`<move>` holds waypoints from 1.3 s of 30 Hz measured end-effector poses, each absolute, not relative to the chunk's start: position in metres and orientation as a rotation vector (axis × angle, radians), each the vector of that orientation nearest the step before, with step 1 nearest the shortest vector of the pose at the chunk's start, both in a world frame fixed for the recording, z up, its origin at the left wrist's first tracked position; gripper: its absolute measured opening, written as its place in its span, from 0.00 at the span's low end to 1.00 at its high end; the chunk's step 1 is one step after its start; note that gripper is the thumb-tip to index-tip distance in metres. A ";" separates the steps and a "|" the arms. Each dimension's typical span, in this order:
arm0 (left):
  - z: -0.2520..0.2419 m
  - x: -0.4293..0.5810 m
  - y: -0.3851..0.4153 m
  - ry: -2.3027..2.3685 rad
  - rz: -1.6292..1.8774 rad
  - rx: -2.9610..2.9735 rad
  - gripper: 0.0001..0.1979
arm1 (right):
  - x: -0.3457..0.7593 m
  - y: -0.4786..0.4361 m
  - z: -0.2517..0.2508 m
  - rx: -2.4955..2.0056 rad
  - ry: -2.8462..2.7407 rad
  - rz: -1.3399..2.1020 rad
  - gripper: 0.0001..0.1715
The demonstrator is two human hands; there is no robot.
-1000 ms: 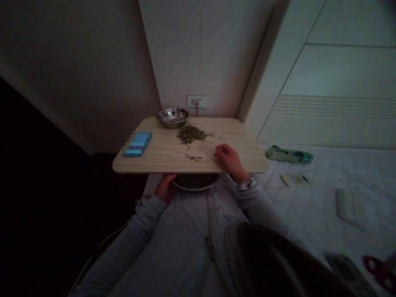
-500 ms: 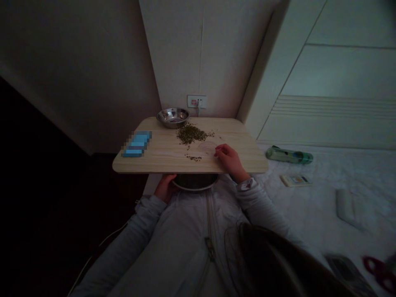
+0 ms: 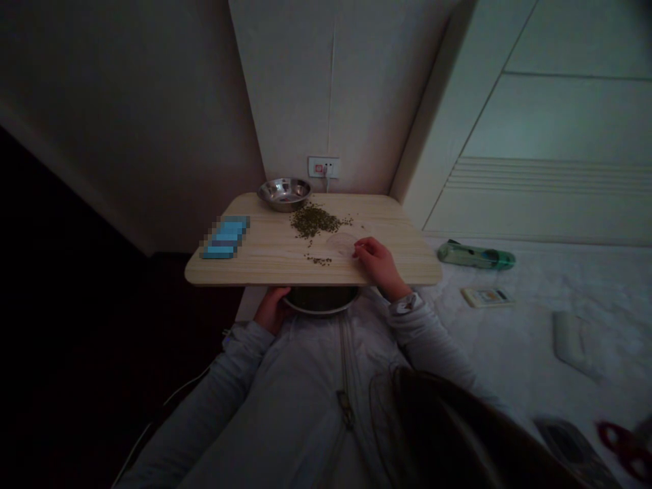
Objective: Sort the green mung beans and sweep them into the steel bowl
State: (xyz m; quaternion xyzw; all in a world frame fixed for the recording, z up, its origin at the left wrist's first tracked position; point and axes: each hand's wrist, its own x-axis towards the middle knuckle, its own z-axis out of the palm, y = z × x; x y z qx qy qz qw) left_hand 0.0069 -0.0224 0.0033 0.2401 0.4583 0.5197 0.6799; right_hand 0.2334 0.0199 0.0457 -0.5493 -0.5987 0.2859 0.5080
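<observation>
Small green grains (image 3: 314, 221) lie in a loose heap on a light wooden board (image 3: 255, 272), with a smaller scatter near its front edge. My right hand (image 3: 374, 261) rests over the board's right part, fingers pinched together; whatever they hold is too small to make out. Left of the hand a faint round outline shows on the wood. Below the front edge, my left hand (image 3: 274, 307) grips the left rim of a metal bowl (image 3: 323, 311), partly hidden under the board. A shiny steel bowl (image 3: 284, 195) stands at the back left of the board.
A pixelated blue phone-like item (image 3: 225, 238) lies on the board's left. On the white bedding (image 3: 524, 285) at right are a green bottle-like pack (image 3: 476, 256), a small card-like box (image 3: 487, 297), a white object (image 3: 570, 336) and red-handled scissors (image 3: 624, 448). A wall socket (image 3: 324, 167) is behind.
</observation>
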 end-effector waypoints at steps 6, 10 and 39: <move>0.000 0.006 -0.021 1.054 1.173 0.547 0.09 | 0.233 0.019 0.047 -1.298 -1.432 0.718 0.11; -0.002 0.005 -0.021 1.042 1.178 0.549 0.10 | 0.233 0.018 0.048 -1.285 -1.442 0.716 0.11; 0.006 0.008 -0.024 1.069 1.170 0.533 0.09 | 0.232 0.018 0.047 -1.295 -1.433 0.705 0.10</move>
